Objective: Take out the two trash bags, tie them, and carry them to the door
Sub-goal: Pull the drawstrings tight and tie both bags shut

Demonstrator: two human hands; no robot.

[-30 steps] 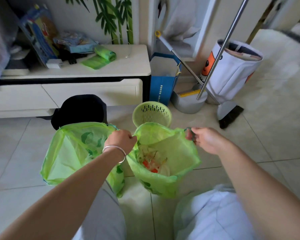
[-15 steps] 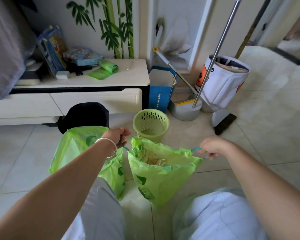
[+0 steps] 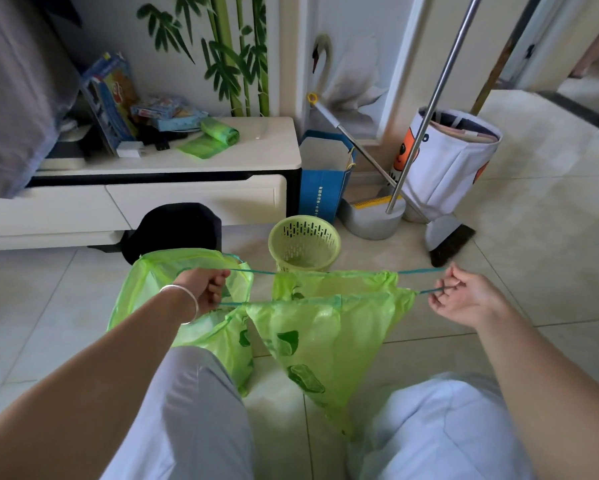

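Tiled floor (image 3: 533, 271): two green bags (image 3: 325, 327) (one cinched); left grip (image 3: 204, 289), right grip (image 3: 464, 299) clamped on drawstrings (image 3: 419, 270).

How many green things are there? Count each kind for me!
Green trash bags: 2, one held between the hands, one open behind the left arm
Green basket: 1
Roll of green bags on the cabinet: 1
Total: 4

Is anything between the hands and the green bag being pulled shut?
No. The left hand and right hand already hold the drawstring of that bag; nothing visible sits between.
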